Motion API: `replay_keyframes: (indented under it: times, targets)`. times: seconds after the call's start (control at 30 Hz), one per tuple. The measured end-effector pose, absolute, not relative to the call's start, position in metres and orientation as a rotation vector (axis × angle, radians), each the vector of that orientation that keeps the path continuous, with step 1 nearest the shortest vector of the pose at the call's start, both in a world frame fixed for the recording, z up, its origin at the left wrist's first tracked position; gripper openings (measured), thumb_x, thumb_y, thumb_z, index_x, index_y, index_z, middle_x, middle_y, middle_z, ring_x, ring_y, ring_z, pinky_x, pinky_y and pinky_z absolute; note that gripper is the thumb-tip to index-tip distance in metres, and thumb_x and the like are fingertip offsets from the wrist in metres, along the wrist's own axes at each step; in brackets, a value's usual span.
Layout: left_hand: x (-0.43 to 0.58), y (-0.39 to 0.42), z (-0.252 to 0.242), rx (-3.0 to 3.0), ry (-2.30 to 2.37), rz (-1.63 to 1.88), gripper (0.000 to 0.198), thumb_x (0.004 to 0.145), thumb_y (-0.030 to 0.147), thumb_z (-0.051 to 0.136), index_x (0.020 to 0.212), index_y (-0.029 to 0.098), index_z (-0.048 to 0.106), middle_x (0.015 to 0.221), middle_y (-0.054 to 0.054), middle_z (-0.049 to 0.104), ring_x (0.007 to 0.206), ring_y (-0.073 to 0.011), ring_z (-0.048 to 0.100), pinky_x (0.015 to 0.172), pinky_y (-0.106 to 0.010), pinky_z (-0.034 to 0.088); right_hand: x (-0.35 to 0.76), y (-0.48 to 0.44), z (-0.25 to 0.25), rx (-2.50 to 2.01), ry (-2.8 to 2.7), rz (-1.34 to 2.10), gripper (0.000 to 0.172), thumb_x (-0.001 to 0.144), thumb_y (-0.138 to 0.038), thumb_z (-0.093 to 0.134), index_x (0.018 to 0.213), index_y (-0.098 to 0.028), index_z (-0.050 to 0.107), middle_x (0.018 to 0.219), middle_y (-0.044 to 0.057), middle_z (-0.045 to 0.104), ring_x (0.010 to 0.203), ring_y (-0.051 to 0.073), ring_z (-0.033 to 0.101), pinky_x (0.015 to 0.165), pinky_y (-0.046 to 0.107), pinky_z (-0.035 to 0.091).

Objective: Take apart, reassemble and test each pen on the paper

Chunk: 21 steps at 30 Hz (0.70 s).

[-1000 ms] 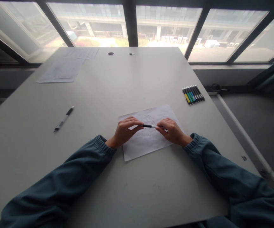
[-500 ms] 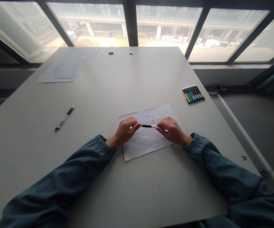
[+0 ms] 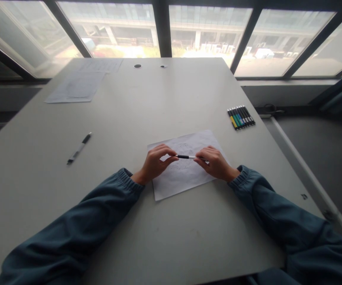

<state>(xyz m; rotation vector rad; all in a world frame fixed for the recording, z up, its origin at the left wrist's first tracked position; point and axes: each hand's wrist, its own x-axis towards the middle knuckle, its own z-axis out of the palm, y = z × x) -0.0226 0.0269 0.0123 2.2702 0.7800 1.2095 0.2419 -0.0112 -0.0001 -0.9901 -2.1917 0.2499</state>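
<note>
A black and white pen is held level between both hands, just above a white sheet of paper with a faint line drawing on it. My left hand pinches the pen's black left end with curled fingers. My right hand is closed round the pen's white right end. Both wrists rest over the sheet, which lies slightly turned on the grey table.
A second pen lies on the table at the left. A row of several coloured markers sits at the right edge. Printed sheets lie at the far left corner. Windows run behind the table.
The left fingers have shifted slightly along the pen's black end. Otherwise hands, pen and paper stay where they were.
</note>
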Motion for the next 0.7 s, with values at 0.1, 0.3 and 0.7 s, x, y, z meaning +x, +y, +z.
replay_keyframes:
  times: [0.1,0.3,0.7]
  targets:
    - [-0.022,0.027,0.012,2.271,0.748,1.233,0.013,0.086,0.029,0.077,0.088,0.018,0.073,0.08,-0.005,0.073,0.074,-0.015,0.066,0.069,-0.028,0.054,0.242,-0.011,0.0,-0.984,-2.186,0.255,0.018,0.101,-0.033,0.056,0.089,-0.021,0.061,0.076,0.003,0.069,0.07,0.018,0.06,0.075,0.034,0.044]
    - [-0.022,0.026,0.014,2.28,0.699,1.244,0.01,0.085,0.025,0.078,0.09,0.017,0.073,0.082,-0.006,0.073,0.076,-0.0145,0.066,0.071,-0.028,0.055,0.24,-0.014,0.004,-0.959,-2.104,0.305,0.01,0.096,-0.029,0.062,0.091,-0.02,0.063,0.075,0.003,0.068,0.068,0.017,0.059,0.073,0.033,0.046]
    - [-0.02,0.026,0.017,2.276,0.614,1.201,0.012,0.084,0.025,0.079,0.091,0.017,0.074,0.082,-0.007,0.074,0.077,-0.0161,0.067,0.072,-0.03,0.057,0.235,-0.023,0.012,-0.958,-1.928,0.606,0.02,0.088,-0.024,0.067,0.108,-0.021,0.064,0.07,-0.003,0.056,0.06,0.011,0.05,0.061,0.026,0.043]
